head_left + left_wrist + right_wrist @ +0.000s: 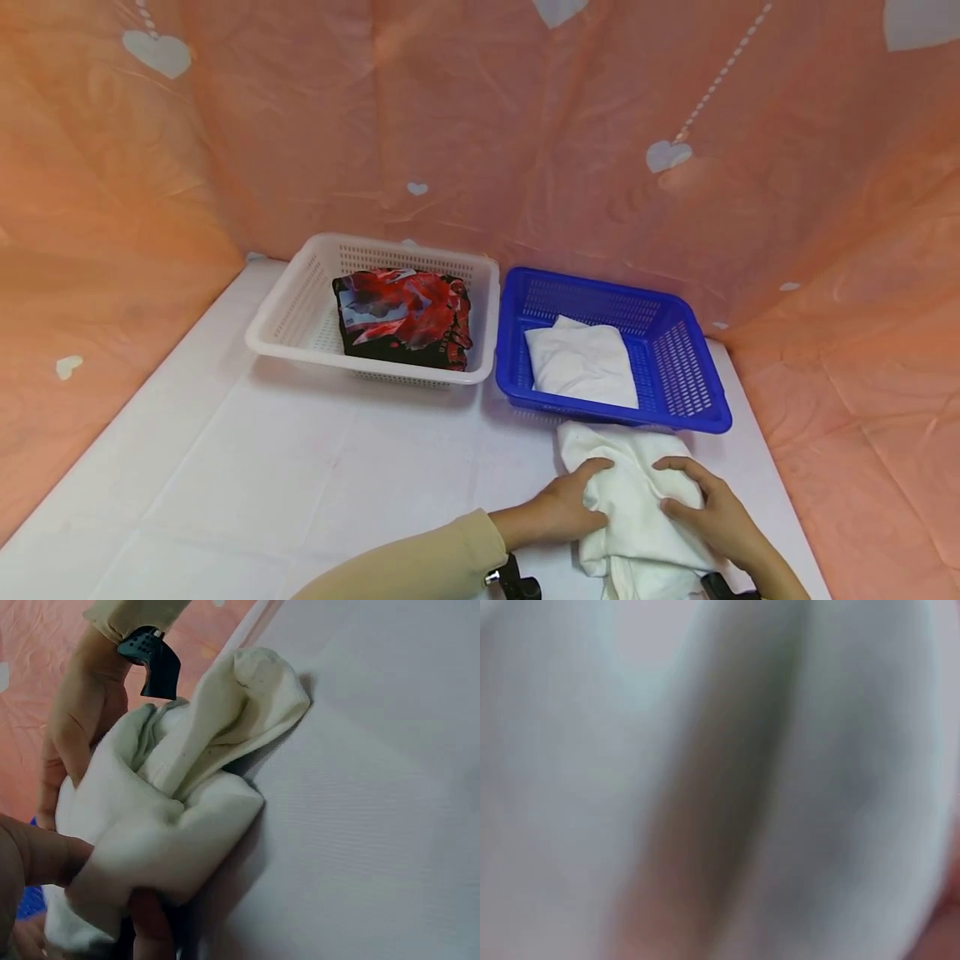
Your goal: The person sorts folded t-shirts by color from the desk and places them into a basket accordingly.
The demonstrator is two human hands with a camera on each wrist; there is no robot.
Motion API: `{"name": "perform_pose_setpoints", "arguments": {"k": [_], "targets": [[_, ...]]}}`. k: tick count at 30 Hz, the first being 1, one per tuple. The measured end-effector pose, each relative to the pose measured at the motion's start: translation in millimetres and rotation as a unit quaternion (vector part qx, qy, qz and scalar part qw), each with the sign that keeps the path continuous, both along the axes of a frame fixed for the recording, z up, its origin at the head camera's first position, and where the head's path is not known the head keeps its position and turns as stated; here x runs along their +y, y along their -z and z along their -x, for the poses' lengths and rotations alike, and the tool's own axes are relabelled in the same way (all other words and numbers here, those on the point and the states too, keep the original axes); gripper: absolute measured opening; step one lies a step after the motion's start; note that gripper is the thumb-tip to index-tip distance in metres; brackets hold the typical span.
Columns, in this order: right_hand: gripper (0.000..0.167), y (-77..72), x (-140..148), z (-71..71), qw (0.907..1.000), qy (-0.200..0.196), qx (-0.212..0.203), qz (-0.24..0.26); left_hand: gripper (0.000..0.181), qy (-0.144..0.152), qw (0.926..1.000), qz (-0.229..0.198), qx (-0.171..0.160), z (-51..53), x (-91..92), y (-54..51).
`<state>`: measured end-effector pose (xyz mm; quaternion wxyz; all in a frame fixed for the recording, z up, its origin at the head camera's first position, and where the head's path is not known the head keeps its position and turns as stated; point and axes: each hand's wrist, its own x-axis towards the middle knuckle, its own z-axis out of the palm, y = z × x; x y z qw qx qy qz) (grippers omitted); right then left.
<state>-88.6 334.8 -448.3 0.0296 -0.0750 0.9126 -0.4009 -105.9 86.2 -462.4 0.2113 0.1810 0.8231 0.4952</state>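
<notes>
A loosely bundled white garment (637,512) lies at the front right of the table, just before the blue basket. My left hand (564,507) grips its left side, thumb nearer me and fingers at the far part. From the opposite side my right hand (712,512) holds the bundle, fingers and thumb bent into the fabric. Seen from the left wrist, the garment (150,840) is bunched, with a sleeve-like end sticking out, and the right hand (86,712) lies along its far side. Blurred white fabric (570,787) fills nearly all the right wrist view.
The blue basket (701,421) holds a folded white cloth (583,364). To its left, almost touching, stands a white basket (281,346) with a folded black-and-red printed garment (405,317). An orange curtain (480,125) with hearts encloses the back and sides of the white-covered table (300,475).
</notes>
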Motion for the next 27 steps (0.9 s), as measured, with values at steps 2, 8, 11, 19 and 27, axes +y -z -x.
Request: {"name": "perform_pose_setpoints", "arguments": {"k": [2, 8, 11, 19, 27], "targets": [[0.043, 1.7, -1.3, -0.9, 0.9998, -0.007, 0.01, 0.015, 0.065, 0.015, 0.9999, -0.003, 0.002, -0.1, -0.6, 1.7], [0.044, 3.3, -4.8, -3.0, 0.9984, -0.023, -0.002, 0.052, 0.057, 0.025, 0.9987, -0.044, 0.01, -1.1, -1.9, 6.8], [0.046, 2.3, -6.7, -2.9, 0.9969, -0.033, -0.034, 0.063, 0.054, 0.018, 0.9977, -0.064, 0.014, -2.0, -3.2, 7.9], [0.049, -2.3, -14.3, -7.0, 0.9923, -0.02, -0.071, 0.099, 0.05, 0.034, 0.9901, -0.11, 0.08, 1.0, -9.4, 5.2], [0.045, -14.8, -23.6, -17.4, 0.9938, 0.003, -0.032, 0.107, 0.047, 0.069, 0.9742, -0.119, 0.179, 4.9, -17.0, -12.6]]}}
